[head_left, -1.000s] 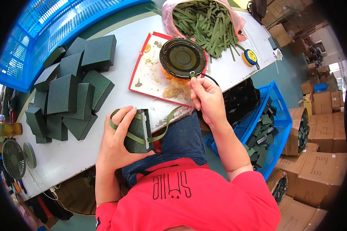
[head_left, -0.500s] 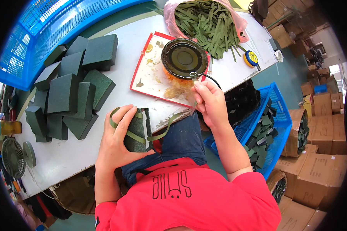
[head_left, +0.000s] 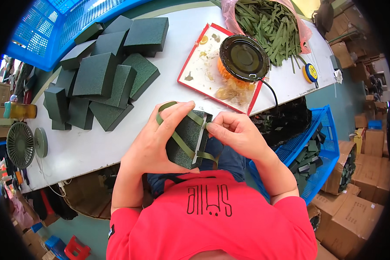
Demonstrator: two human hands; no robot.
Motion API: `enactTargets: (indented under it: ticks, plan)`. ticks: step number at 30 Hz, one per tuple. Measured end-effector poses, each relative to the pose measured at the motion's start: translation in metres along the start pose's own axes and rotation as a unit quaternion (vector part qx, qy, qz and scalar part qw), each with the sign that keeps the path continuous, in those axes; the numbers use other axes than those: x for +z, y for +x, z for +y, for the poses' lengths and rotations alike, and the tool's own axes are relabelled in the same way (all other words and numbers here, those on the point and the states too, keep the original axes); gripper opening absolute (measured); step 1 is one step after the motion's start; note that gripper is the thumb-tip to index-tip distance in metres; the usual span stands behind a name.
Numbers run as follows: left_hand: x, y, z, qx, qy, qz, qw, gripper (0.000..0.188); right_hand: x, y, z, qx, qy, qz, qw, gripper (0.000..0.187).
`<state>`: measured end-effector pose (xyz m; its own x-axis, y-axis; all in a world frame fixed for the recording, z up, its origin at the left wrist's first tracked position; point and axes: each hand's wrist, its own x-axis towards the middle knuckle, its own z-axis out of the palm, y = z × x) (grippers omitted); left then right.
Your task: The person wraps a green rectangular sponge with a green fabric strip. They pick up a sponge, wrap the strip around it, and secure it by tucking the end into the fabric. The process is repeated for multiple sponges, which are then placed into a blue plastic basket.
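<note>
The person's left hand (head_left: 148, 141) wraps a dark green box (head_left: 189, 133), thumb along its near end and fingers (head_left: 172, 120) curved over its far left side, spread by the box's width. A green ribbon (head_left: 183, 145) loops over these fingers and crosses the box at a slant. The right hand (head_left: 240, 133) pinches at the ribbon with thumb and index fingertip pressed together, right at the box's edge; the other fingers curl in.

The box is held just beyond the red shirt (head_left: 247, 216), at the near edge of the white surface (head_left: 169, 73). Its long axis runs away from the body, the far end leaning slightly right, and its pale-striped narrow side faces the right hand. Similar boxes (head_left: 95, 76) lie piled farther left.
</note>
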<state>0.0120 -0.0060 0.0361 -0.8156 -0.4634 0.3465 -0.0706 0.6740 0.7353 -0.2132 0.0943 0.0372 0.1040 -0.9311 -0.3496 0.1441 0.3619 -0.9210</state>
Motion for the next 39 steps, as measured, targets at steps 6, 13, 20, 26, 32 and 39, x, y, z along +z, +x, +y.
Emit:
enactTargets:
  ticks: [6,13,20,26,32,39]
  plan:
    - [0.001,0.001,0.000,0.013,-0.005,0.006,1.000,0.115,0.001,0.002,-0.004,0.014,-0.012,0.002,1.000,0.023]
    - [0.000,0.001,0.002,0.041,0.036,-0.015,0.998,0.106,-0.005,0.011,0.006,0.037,-0.081,-0.011,0.996,0.030]
    - [0.005,0.000,-0.002,0.020,0.047,-0.015,0.999,0.106,-0.007,0.014,0.014,0.026,-0.050,-0.031,0.998,0.029]
    - [0.002,-0.005,-0.006,-0.013,0.014,0.006,1.000,0.113,-0.012,0.003,0.011,0.008,-0.014,0.057,0.998,0.033]
    - [0.003,-0.005,0.003,-0.017,0.036,-0.018,0.999,0.106,0.007,0.006,0.018,-0.054,-0.125,0.081,0.987,0.025]
    - [-0.006,-0.037,0.009,-0.073,0.016,0.010,0.997,0.105,0.009,0.000,0.022,0.007,-0.037,0.044,0.998,0.020]
